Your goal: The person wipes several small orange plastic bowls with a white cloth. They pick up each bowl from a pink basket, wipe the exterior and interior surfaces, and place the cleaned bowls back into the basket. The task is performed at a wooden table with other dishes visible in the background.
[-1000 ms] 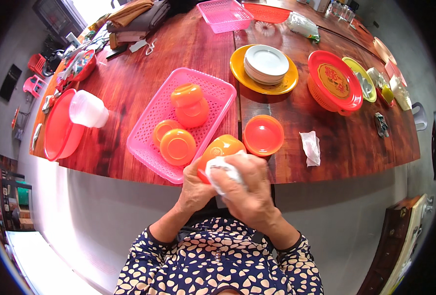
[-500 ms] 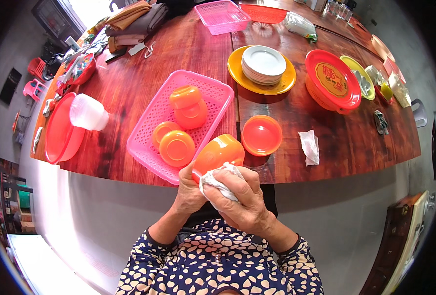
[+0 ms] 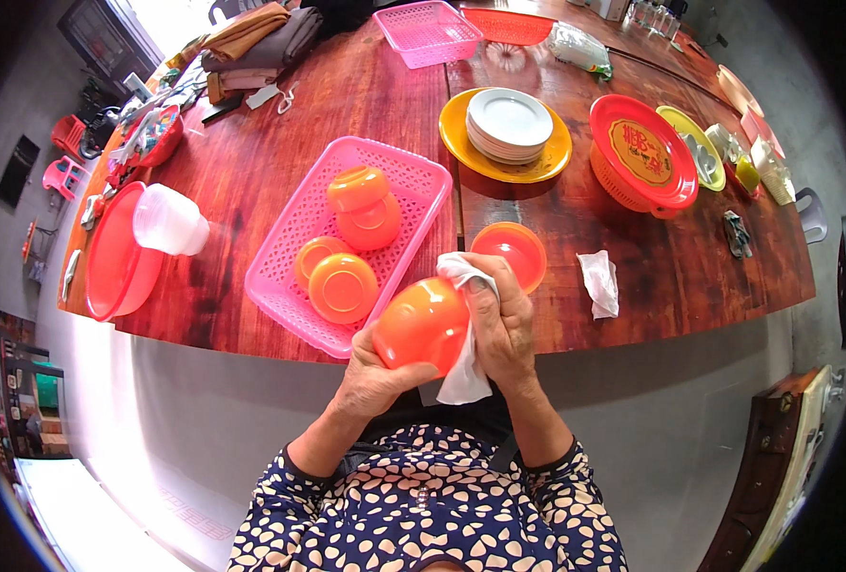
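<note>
Just past the table's near edge, my left hand (image 3: 371,378) grips an orange bowl (image 3: 419,322) by its lower left side, thumb along the bottom edge. The bowl is tilted, its rounded outside showing. My right hand (image 3: 507,329) pinches a thin white cloth (image 3: 467,375) against the bowl's right edge, and part of the cloth hangs below. Its fingers are partly hidden by the cloth. Behind that hand an orange bowl (image 3: 516,250) stands upright on the table. To the left, several orange bowls (image 3: 343,288) lie upside down in a pink lattice basket (image 3: 280,250).
White plates (image 3: 509,122) are stacked on a yellow plate (image 3: 558,143). Right of them is a lidded red basket (image 3: 642,153). A crumpled white tissue (image 3: 599,283) lies near the front edge. A red basin (image 3: 118,257) with white plastic containers (image 3: 168,219) stands at left.
My right hand has moved from the bowl's near side to its right edge, and the bunched cloth has spread out. The bowl has turned in my left hand.
</note>
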Action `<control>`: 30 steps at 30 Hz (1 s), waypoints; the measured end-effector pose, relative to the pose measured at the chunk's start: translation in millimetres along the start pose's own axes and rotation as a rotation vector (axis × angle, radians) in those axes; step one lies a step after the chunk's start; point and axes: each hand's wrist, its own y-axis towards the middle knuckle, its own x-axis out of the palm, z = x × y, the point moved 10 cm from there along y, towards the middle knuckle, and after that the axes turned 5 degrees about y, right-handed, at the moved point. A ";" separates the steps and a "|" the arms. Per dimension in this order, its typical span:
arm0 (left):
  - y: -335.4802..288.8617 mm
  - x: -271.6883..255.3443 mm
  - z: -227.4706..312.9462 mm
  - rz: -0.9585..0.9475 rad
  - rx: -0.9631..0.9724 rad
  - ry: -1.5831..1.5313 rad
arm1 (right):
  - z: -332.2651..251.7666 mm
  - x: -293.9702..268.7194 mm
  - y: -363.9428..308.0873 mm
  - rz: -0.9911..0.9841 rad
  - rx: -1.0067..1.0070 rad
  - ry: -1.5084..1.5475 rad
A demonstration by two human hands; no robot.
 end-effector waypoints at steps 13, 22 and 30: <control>17.1 -2.9 -12.6 0.134 -0.079 -0.443 | -42.9 58.3 -44.6 -0.168 -0.592 -0.733; 21.5 -7.8 -24.9 0.053 -0.126 -0.894 | -32.6 50.1 -71.3 -0.228 -0.772 -0.663; 20.0 10.6 -24.0 0.038 -0.202 -0.873 | 32.5 -15.9 -35.0 0.266 0.258 0.544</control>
